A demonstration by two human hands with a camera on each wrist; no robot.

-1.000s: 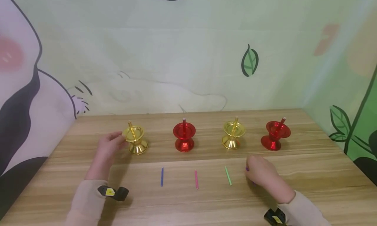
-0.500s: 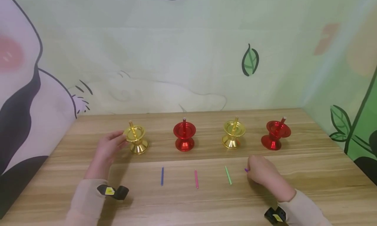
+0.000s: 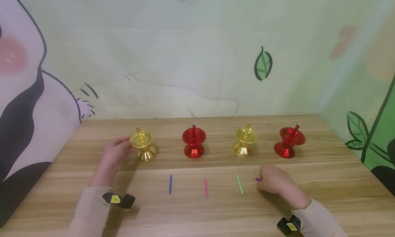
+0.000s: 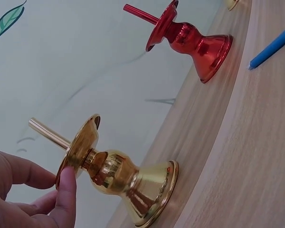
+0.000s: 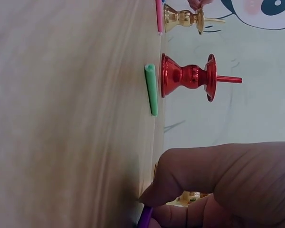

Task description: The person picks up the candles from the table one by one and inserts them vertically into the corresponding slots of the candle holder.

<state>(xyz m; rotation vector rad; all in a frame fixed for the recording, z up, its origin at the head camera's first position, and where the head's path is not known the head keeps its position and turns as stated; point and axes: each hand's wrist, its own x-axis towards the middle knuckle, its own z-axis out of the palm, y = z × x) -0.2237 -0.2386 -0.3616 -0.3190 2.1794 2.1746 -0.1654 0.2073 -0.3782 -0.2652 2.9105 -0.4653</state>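
My left hand (image 3: 115,154) pinches the rim of the leftmost gold candle holder (image 3: 146,152) between thumb and fingers. That holder stands upright on the table, as the left wrist view also shows. My right hand (image 3: 273,179) pinches a thin purple candle (image 5: 145,217) between thumb and fingers, low over the table; most of the candle is hidden by the hand. Left of this hand lie a green candle (image 3: 239,184), a pink candle (image 3: 206,187) and a blue candle (image 3: 170,184), spaced in a row.
Further along the back row stand a red candle holder (image 3: 194,151), another gold candle holder (image 3: 242,149) and a second red candle holder (image 3: 284,150). The wooden table (image 3: 185,216) ends at a printed wall (image 3: 197,65) behind them.
The purple candle has turned in my right fingers: its lower end showed below the hand earlier, and now only a tip shows at the left. My left hand keeps its hold on the gold candle holder.
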